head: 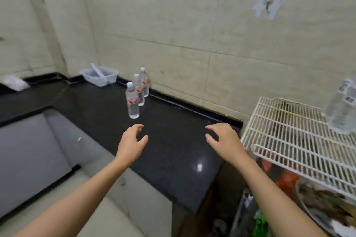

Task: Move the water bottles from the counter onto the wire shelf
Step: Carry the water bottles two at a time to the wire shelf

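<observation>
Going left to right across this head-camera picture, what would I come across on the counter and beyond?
Sink → white basket → three water bottles on the counter → left hand → right hand → wire shelf → bottle on the shelf.

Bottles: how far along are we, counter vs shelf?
Done: one bottle stands on the wire shelf. In hand: nothing; the left hand and right hand hover open above the counter, the left nearest the front bottle. Left: three bottles in a row by the wall, including the middle and back ones.

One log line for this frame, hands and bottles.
left hand open, empty | right hand open, empty | three clear plastic water bottles on black counter | one on white wire shelf
</observation>
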{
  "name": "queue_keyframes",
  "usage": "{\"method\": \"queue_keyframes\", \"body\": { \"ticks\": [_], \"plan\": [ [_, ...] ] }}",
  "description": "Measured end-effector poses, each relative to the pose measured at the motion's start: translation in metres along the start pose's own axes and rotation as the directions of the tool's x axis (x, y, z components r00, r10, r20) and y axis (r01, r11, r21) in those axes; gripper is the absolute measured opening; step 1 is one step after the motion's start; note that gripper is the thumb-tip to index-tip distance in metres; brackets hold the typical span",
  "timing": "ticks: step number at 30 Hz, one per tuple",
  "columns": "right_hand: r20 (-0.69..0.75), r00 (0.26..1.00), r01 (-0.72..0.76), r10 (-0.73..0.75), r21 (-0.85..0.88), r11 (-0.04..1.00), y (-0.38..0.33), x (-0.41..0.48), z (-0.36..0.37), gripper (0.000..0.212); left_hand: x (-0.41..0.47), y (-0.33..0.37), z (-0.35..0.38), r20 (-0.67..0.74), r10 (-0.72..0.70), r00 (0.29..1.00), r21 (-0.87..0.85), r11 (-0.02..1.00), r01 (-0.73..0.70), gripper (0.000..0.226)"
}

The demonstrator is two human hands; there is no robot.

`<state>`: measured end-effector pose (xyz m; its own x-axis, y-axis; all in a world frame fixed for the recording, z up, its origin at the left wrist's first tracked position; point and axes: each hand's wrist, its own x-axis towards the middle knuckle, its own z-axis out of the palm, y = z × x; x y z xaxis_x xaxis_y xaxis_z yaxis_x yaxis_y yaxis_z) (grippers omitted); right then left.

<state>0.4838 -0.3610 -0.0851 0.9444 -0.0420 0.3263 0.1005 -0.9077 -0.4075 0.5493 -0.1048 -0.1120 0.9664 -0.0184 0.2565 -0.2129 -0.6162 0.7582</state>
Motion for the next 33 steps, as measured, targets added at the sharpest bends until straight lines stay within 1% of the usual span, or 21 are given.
{"method": "queue_keyframes", "body": {
  "ticks": [4,8,12,16,22,27,31,33],
  "plan": [
    [0.101,0.991,0.084,-0.085,0.019,0.996,-0.078,0.020,0.064,0.034,-0.011,-0.077,-0.082,-0.114,-0.145,0.983,0.040,0.988,0.150,0.040],
    [0.191,0.973,0.123,-0.128,0.036,0.992,-0.136,0.034,0.115,0.033,-0.035,-0.138,-0.141,-0.196,-0.257,0.946,0.043,0.962,0.270,0.039],
    [0.264,0.950,0.163,-0.166,0.034,0.986,-0.171,0.042,0.156,0.033,-0.048,-0.182,-0.169,-0.261,-0.370,0.892,-0.026,0.926,0.377,0.037],
    [0.335,0.928,0.164,-0.161,0.019,0.986,-0.182,0.061,0.188,0.033,-0.050,-0.215,-0.170,-0.255,-0.441,0.861,-0.052,0.895,0.443,0.036],
    [0.352,0.930,0.087,-0.106,0.069,0.994,-0.184,0.125,0.235,0.031,-0.013,-0.245,-0.179,-0.275,-0.457,0.846,-0.034,0.884,0.467,0.035],
    [0.344,0.935,0.044,-0.090,0.138,0.989,-0.192,0.205,0.285,0.030,0.062,-0.266,-0.198,-0.320,-0.426,0.846,-0.051,0.900,0.434,0.036],
    [0.349,0.935,-0.031,-0.052,0.228,0.973,-0.204,0.266,0.320,0.027,0.127,-0.281,-0.207,-0.335,-0.432,0.837,-0.079,0.898,0.432,0.036],
    [0.364,0.929,-0.033,-0.062,0.249,0.968,-0.209,0.293,0.338,0.026,0.156,-0.290,-0.206,-0.343,-0.439,0.830,-0.102,0.896,0.432,0.035]
  ]
}}
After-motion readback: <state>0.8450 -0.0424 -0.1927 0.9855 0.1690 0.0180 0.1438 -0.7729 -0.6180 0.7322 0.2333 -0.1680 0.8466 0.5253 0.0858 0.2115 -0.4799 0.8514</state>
